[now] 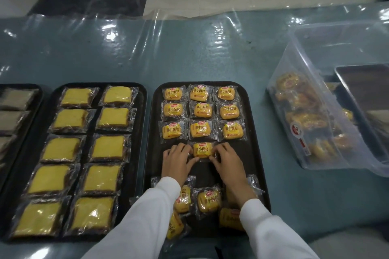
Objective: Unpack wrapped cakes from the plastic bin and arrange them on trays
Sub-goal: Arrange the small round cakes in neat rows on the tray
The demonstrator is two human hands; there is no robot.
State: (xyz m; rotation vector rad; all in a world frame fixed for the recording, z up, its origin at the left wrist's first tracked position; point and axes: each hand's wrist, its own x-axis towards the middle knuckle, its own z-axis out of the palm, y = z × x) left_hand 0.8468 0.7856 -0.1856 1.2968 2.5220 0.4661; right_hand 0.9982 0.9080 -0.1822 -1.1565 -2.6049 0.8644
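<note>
Both hands share the grip on one wrapped small bread cake (203,149): the left hand (179,161) pinches its left end and the right hand (226,162) pinches its right end, fingers curled in on the wrapper from either side, so neither grip is apart or idle. That cake lies flat in the middle of the fourth row on the black centre tray (257,153), label up, its long axis running left to right, in line with the three finished rows of small bread cakes (203,111) just beyond it. It sits directly between the two hands, equally near to each, and just short of the middle cake of the third row, whose wrapper edge it seems almost to touch. On either side of it the tray shows bare, though the hands cover part of those places. Nearer the person, under the white sleeves (147,216), loose wrapped cakes (208,200) lie at odd angles across the near end of the same tray; my judgement is that these fill the open fourth-row places next, and each hand already hangs over the ones on its own side. Further out, a second tray (143,99) to the left holds two columns of yellow sliced cakes (109,147), and the clear plastic bin (315,111) stands well apart to the right on the table (189,48), more wrapped cakes showing dimly through its wall.
</note>
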